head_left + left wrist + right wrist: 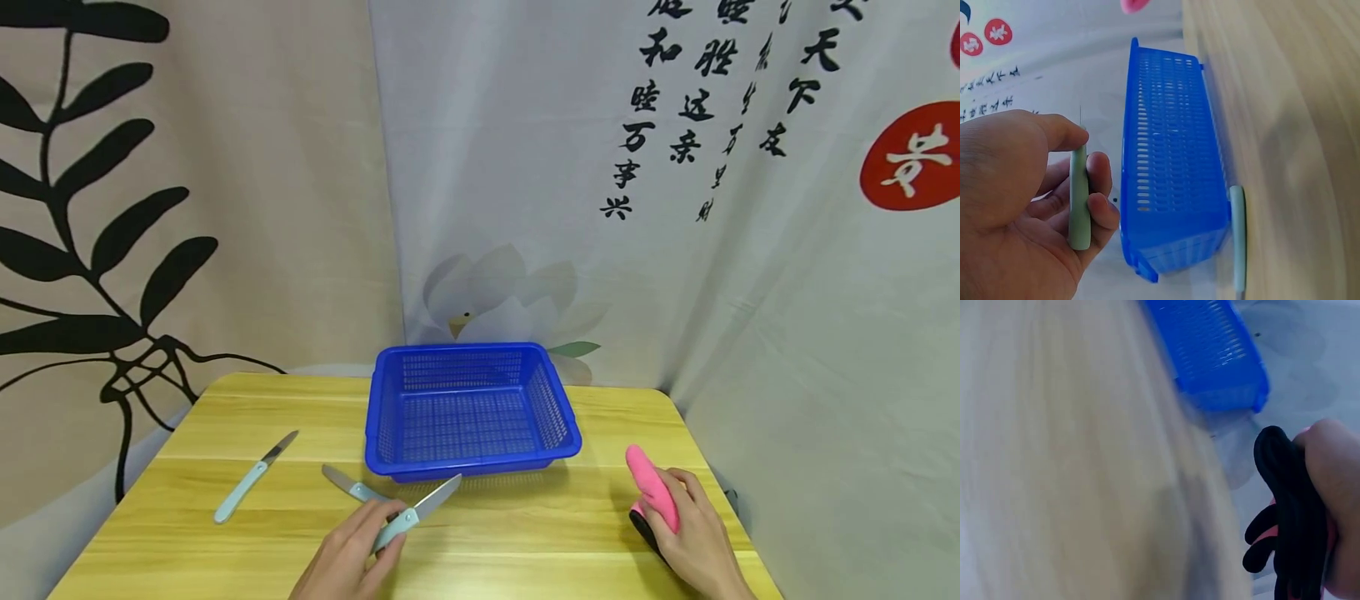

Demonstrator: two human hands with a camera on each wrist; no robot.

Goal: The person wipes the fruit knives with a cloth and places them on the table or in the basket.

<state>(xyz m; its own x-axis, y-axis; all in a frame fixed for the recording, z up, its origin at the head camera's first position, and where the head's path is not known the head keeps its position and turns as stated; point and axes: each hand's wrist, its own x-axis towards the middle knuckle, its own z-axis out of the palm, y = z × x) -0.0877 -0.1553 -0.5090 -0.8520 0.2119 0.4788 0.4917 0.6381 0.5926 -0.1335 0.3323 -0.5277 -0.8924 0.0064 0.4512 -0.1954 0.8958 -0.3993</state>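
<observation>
In the head view my left hand (347, 546) grips a small knife (405, 523) by its pale blue handle, blade up to the right. The left wrist view has that handle between thumb and fingers, the blade edge-on. Just behind this hand a second pale blue knife (341, 479) lies on the table, partly hidden by the fingers. A third knife (243, 492) lies farther left. On the right side, my right hand (697, 529) holds a pink-and-black glove (651, 487); its black fingers (1263, 540) hang out in the right wrist view.
A blue plastic basket (472, 465) with perforated walls stands at the back middle of the wooden table (187, 567), its inside bare. The second knife lies near the basket's front left corner. Behind the table hangs a printed curtain (510, 167).
</observation>
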